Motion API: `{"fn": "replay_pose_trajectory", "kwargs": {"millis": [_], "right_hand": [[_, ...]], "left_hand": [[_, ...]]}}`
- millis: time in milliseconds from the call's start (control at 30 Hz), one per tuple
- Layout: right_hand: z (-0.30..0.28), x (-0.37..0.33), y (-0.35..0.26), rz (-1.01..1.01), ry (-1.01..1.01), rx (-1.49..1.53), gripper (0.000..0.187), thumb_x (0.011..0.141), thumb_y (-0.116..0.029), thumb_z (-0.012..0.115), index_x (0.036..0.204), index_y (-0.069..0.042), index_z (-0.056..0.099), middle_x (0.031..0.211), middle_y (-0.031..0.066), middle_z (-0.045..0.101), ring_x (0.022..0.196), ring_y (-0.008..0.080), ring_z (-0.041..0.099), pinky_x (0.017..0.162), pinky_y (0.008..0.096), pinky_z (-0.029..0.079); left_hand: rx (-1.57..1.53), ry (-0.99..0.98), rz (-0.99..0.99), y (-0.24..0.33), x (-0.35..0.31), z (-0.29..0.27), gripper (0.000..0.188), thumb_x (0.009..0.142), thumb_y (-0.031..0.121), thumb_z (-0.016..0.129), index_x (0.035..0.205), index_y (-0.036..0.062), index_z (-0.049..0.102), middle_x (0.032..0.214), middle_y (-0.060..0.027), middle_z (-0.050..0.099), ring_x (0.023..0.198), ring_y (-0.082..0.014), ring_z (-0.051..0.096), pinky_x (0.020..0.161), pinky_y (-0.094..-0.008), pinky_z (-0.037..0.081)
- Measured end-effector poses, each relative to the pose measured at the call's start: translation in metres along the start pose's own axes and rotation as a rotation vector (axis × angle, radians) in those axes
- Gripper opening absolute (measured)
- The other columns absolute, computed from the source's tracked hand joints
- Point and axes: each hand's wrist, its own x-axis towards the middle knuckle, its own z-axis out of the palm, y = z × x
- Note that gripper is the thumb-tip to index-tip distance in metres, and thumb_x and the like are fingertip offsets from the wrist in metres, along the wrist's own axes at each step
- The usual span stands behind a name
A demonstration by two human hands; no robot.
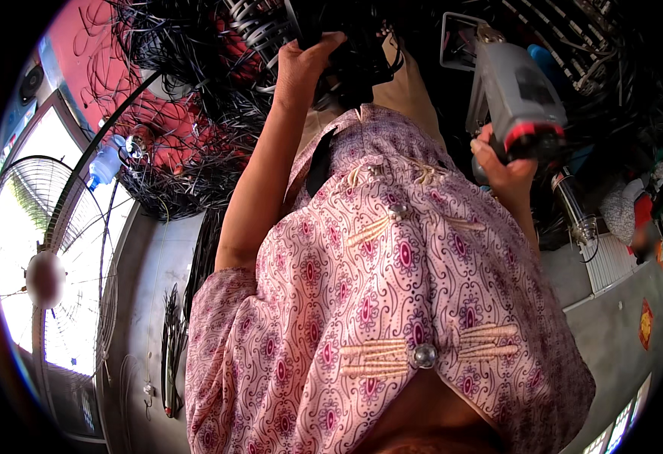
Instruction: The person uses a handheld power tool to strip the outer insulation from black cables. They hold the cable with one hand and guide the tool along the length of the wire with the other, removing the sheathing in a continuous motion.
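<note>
My left hand (301, 68) reaches up to the top middle, its fingers closed at a dark mass between my knees. What they grip is too dark to make out. Beside it is a grey coiled bundle (259, 26). On the right, my right hand (507, 172) is wrapped around the grip of a grey nail gun (509, 79) with a red band and black end. The tool is held off to my right, apart from the dark mass. Its far end fades into shadow.
Tangled black plastic strands (225, 91) spread over the red floor (66, 49) at the upper left. A caged fan (48, 280) and a blue water bottle (106, 160) stand at the left. Striped strips (569, 41) lie at the upper right, and a shiny metal cylinder (571, 200) sits below the tool.
</note>
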Motion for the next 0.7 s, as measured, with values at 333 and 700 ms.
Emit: {"fn": "replay_pose_trajectory", "kwargs": {"millis": [333,700], "right_hand": [[0.004,0.006,0.03,-0.045,-0.021,-0.277,0.03,0.078,-0.001,0.078,0.102,0.0,0.062,0.092,0.0055,0.065,0.085,0.012,0.063,0.076,0.0274,0.054],[0.02,0.018,0.037,0.003,-0.205,-0.24,0.061,0.079,-0.019,0.078,0.133,-0.004,0.055,0.108,0.0122,0.071,0.099,0.0145,0.067,0.083,0.0285,0.052]], "left_hand": [[0.375,0.089,0.105,-0.046,0.001,0.0,0.028,0.082,0.027,0.074,0.09,0.0006,0.073,0.065,-0.0059,0.067,0.057,-0.0098,0.06,0.057,-0.029,0.05],[0.529,0.109,0.134,-0.045,-0.009,0.001,0.032,0.081,0.029,0.074,0.089,-0.0017,0.071,0.073,-0.0179,0.07,0.072,-0.0301,0.071,0.064,-0.036,0.054]]}}
